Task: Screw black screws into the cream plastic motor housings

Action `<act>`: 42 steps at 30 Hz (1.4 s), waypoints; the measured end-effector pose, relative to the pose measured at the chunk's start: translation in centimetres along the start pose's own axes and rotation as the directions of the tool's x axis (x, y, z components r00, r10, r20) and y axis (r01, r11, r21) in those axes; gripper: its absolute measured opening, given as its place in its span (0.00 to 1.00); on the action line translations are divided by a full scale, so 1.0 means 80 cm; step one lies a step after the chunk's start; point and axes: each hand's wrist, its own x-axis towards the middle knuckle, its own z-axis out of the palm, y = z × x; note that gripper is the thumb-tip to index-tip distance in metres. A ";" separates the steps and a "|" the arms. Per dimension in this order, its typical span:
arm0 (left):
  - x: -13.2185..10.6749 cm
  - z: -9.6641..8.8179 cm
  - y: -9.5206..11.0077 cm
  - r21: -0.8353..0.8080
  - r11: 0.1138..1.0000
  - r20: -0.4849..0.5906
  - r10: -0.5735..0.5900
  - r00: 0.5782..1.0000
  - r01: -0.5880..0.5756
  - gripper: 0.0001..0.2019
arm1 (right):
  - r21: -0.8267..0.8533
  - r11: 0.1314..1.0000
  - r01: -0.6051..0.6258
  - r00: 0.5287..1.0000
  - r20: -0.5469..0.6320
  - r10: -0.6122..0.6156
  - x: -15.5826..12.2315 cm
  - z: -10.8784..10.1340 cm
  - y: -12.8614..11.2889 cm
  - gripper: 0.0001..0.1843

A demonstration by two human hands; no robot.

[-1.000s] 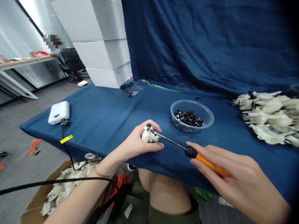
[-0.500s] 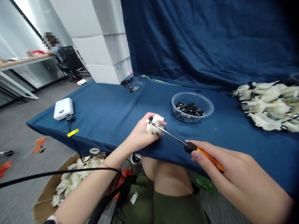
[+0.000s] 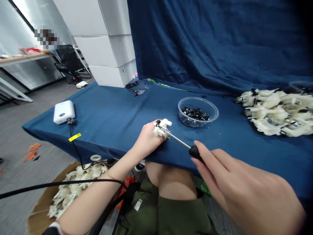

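A small white plastic part (image 3: 164, 130) is gripped in my left hand (image 3: 147, 137), just over the table's front edge. A little black piece sits at its top left. My right hand (image 3: 227, 173) is closed round the handle of a screwdriver (image 3: 179, 141). The screwdriver's metal shaft slants up to the left, and its tip meets the white part near the black piece. Most of the handle is hidden by my fingers. Beyond my hands stands a clear plastic bowl (image 3: 215, 112) with many small black pieces in it.
White plastic parts (image 3: 276, 112) are heaped at the right of the blue-covered table. A white power bank (image 3: 64, 112) with a cable lies at the left. White boxes (image 3: 107, 76) are stacked behind. A floor carton (image 3: 39, 212) holds more white parts. A person (image 3: 52, 49) sits far left.
My right hand has turned and wrapped further over the screwdriver handle, covering its orange part. The tip stays at the white part in my left hand. The whole view has shifted slightly.
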 end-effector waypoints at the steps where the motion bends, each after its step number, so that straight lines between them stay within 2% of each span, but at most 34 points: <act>1: 0.000 0.001 0.002 0.014 1.000 -0.012 -0.007 1.000 0.007 0.05 | 0.004 1.000 0.000 1.000 0.010 0.000 0.003 -0.004 -0.004 0.21; 4: 0.000 0.005 0.009 0.066 0.997 -0.051 -0.024 0.998 0.028 0.03 | 0.025 1.000 -0.015 1.000 0.020 0.014 0.009 -0.013 -0.009 0.25; 7: -0.001 0.009 0.016 0.116 0.992 -0.077 -0.033 0.996 0.042 0.04 | 0.079 0.995 -0.059 0.998 0.036 0.057 0.010 -0.014 -0.002 0.26; 11: -0.004 0.014 0.023 0.155 0.985 -0.136 -0.061 0.989 0.082 0.09 | 0.244 0.951 -0.189 0.981 0.097 0.170 -0.003 0.001 0.011 0.21; 13: -0.005 0.015 0.028 0.164 0.983 -0.150 -0.061 0.987 0.086 0.09 | 0.300 0.923 -0.242 0.970 0.105 0.221 -0.011 0.009 0.014 0.19; 18: -0.004 0.013 0.035 0.200 0.977 -0.117 -0.047 0.992 0.070 0.06 | 0.366 0.870 -0.331 0.944 0.130 0.305 -0.026 0.019 0.014 0.17; 20: -0.002 0.015 0.036 0.232 0.970 -0.106 -0.051 0.993 0.075 0.07 | 0.357 0.871 -0.337 0.941 0.139 0.307 -0.028 0.019 0.013 0.18; 22: 0.001 0.017 0.035 0.262 0.962 -0.104 -0.050 0.993 0.076 0.08 | 0.279 0.908 -0.313 0.949 0.114 0.293 -0.027 0.016 0.011 0.19; 27: 0.001 0.022 0.030 0.257 0.965 -0.105 -0.030 0.994 0.056 0.10 | 0.040 0.984 -0.176 0.984 0.022 0.175 -0.018 0.003 0.014 0.19; 29: 0.000 0.022 0.029 0.226 0.973 -0.088 -0.018 0.996 0.038 0.17 | 0.052 0.986 -0.158 0.987 0.036 0.156 -0.016 0.001 0.019 0.20; 32: -0.002 0.022 0.029 0.180 0.984 -0.063 0.006 0.998 0.006 0.26 | 0.211 0.952 -0.220 0.973 0.119 0.199 -0.014 0.003 0.028 0.19; 35: -0.003 0.020 0.031 0.157 0.988 -0.056 0.019 0.998 -0.010 0.27 | 0.424 0.829 -0.366 0.927 0.249 0.282 -0.009 0.003 0.034 0.18; 38: -0.006 0.018 0.034 0.147 0.989 -0.057 0.023 0.998 -0.014 0.27 | 0.590 0.615 -0.523 0.849 0.426 0.313 -0.002 -0.001 0.041 0.24; 39: -0.007 0.018 0.036 0.146 0.989 -0.060 0.023 0.998 -0.014 0.28 | 0.631 0.507 -0.588 0.806 0.514 0.294 0.000 -0.002 0.044 0.27; 42: -0.010 0.018 0.039 0.143 0.990 -0.075 0.019 0.997 -0.008 0.29 | 0.610 0.097 -0.786 0.617 0.770 0.161 0.002 0.002 0.054 0.34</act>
